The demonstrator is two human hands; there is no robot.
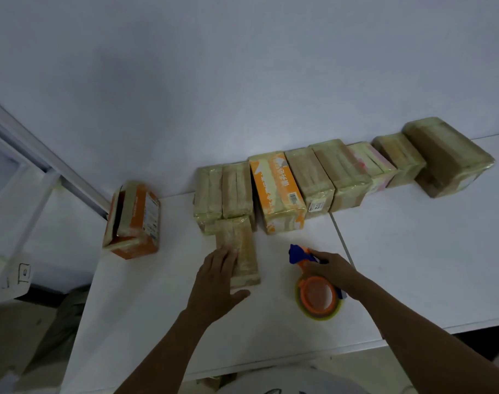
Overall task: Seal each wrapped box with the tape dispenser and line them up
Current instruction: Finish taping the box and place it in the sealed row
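Head view
- Left hand [217,280]: I see it flat on the near end of a small brown tape-wrapped box [242,248], fingers straight, thumb spread, grip released.
- Right hand [330,268]: grip clenched round the handle of the blue-and-orange tape dispenser [319,309].
- Tape dispenser: rests on the white worktop [157,308], just right of the small box.
- Small box: lies lengthwise, its far end touching the row of wrapped boxes [313,177].
- Row: boxes side by side against the white wall.
- Orange wrapped box [137,220]: apart, at the worktop's left edge.

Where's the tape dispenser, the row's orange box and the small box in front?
Tape dispenser [295,255]: head view, blue head.
Row's orange box [276,191]: head view, top face.
Small box [242,245]: head view, top face.
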